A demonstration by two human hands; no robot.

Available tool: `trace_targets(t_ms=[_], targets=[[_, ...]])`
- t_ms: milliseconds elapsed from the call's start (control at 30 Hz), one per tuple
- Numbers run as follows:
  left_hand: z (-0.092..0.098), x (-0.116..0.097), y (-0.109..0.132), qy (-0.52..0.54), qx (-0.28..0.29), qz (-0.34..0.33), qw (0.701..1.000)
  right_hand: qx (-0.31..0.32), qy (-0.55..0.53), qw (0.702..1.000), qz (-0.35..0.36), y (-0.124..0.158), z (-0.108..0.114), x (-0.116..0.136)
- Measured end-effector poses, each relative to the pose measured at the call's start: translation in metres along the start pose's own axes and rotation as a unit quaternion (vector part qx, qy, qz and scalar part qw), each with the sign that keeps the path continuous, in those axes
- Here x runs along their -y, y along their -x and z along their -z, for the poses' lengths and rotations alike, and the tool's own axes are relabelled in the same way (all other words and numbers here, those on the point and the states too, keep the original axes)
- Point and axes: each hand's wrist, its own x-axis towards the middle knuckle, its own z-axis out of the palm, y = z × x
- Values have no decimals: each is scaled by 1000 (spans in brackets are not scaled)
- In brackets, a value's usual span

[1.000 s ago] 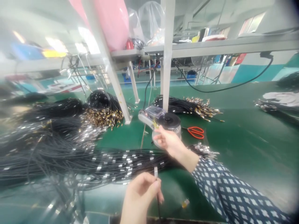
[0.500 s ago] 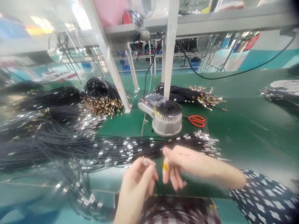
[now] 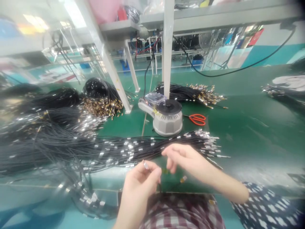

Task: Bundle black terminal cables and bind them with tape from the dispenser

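Note:
My left hand (image 3: pixel 142 183) is closed in a pinch, with a thin black cable (image 3: pixel 159 187) hanging below the fingertips. A small silvery piece (image 3: pixel 145 164) shows at its bent index finger. To the right, my right hand (image 3: pixel 179 156) has thumb and index finger pressed together and its other fingers curled. A small piece of yellow tape (image 3: pixel 165 170) sits at its lower fingertips. Below that hand is a cable end with a gold-coloured connector (image 3: pixel 183 179). Just beyond both hands lies a long bundle of black cables (image 3: pixel 147 149) with silvery ends and tags.
A round tape dispenser (image 3: pixel 167 121) stands beyond the bundle, with red-handled scissors (image 3: pixel 197 119) to its right. White frame posts (image 3: pixel 168 51) rise from the green table (image 3: pixel 243 117). Coiled cables (image 3: pixel 101 95) lie left, another cable bundle (image 3: pixel 188 93) behind. Cables droop over the front edge at left.
My right hand has drawn its spread fingers in and turned. The yellow tape has shifted slightly left, and the gold-coloured connector now shows below. My left hand stays pinched in nearly the same place.

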Motion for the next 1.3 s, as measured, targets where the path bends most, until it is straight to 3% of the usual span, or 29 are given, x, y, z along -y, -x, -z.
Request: trace_targets(t_ms=[100, 267, 433, 800, 1300], targets=[[0, 1, -1, 13, 7, 10, 1000, -54, -67, 995, 48, 6, -12, -9], [-1, 3, -1, 25, 35, 1, 999, -147, -104, 982, 49, 12, -15, -14], [-2, 3, 3, 29, 80, 10, 996, -103, -139, 983, 54, 12, -5, -6], [2, 2, 10, 36, 130, 39, 990, -11, -140, 989, 51, 9, -8, 4], [4, 3, 10, 54, 143, 46, 987, -12, -169, 983, 69, 6, -6, 3]])
